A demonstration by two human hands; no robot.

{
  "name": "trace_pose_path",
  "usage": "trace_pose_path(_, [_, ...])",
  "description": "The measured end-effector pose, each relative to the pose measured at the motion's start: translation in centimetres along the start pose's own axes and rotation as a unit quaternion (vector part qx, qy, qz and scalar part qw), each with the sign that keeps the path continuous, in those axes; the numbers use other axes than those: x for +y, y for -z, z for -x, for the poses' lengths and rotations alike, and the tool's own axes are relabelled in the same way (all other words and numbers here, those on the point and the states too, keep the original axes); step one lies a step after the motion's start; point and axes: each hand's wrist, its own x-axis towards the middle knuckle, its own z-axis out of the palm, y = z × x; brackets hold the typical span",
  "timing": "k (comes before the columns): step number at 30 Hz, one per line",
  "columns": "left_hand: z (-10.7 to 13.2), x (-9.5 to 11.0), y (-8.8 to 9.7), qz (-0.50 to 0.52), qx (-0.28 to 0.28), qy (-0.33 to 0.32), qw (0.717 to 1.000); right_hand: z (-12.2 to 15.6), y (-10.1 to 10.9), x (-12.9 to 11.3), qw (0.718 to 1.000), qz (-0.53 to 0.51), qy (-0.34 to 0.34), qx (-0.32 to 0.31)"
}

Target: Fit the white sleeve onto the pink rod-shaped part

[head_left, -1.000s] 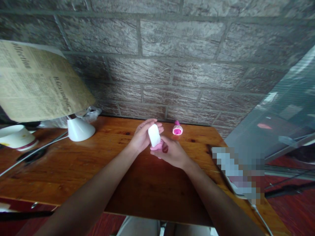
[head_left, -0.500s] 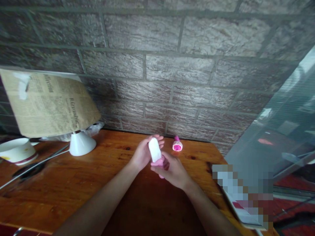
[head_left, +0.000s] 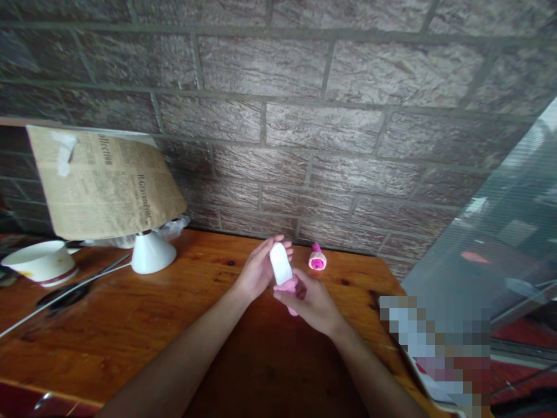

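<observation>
Both of my hands meet over the middle of the table around a rounded, elongated white piece (head_left: 281, 264) with a soft-looking pink part (head_left: 286, 285) at its lower end. I cannot make out what kind of thing it is. My left hand (head_left: 258, 270) cups the white piece from behind and the left, its fingertips showing past the far side. My right hand (head_left: 314, 299) is closed round the pink part, with the thumb across its front; a bit of pink shows below. Behind the right hand, a small pink item with a pale rim (head_left: 317, 261) lies near the wall.
A lamp with a newsprint shade (head_left: 113, 183) and white base (head_left: 153, 253) stands left, its cord crossing the wooden table (head_left: 213, 261). Farther left is a paper bowl (head_left: 41, 263) beside a dark object (head_left: 63, 297). A brick-patterned wall (head_left: 287, 122) rises behind; a translucent panel (head_left: 470, 249) stands right.
The view has shifted slightly, so most things appear a little farther right. Both hands keep the same hold on the white and pink item.
</observation>
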Motion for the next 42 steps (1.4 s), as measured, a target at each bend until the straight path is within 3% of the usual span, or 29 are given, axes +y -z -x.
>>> trace_pose_path(9, [-0.1, -0.4, 0.2, 0.003, -0.037, 0.007, 0.999, -0.2, -0.1, 0.1, 1.0, -0.025, -0.015, 0.009])
trace_pose_path(16, [0.0, -0.5, 0.3, -0.041, -0.021, -0.026, 0.999, -0.2, -0.1, 0.2, 0.998, -0.058, -0.01, 0.001])
trace_pose_path(20, [-0.1, -1.0, 0.5, -0.112, -0.009, -0.076, 0.991, -0.2, -0.2, 0.4, 0.999, -0.038, -0.011, 0.005])
trace_pose_path(26, [-0.5, -1.3, 1.0, -0.153, 0.022, -0.109, 0.982, -0.2, 0.0, 0.3, 0.993, 0.091, -0.022, 0.077])
trace_pose_path(31, [-0.8, -0.8, 1.4, -0.099, 0.019, -0.058, 0.993, -0.3, 0.2, 0.7, 0.983, 0.102, -0.015, 0.15])
trace_pose_path(36, [-0.7, -0.6, 1.4, -0.074, 0.002, -0.042, 0.996, -0.4, 0.0, 1.5, 0.994, 0.018, -0.048, 0.101])
trace_pose_path(42, [-0.6, -0.5, 1.0, -0.086, -0.018, -0.061, 0.994, -0.3, 0.2, 1.2, 0.997, 0.01, -0.051, 0.065])
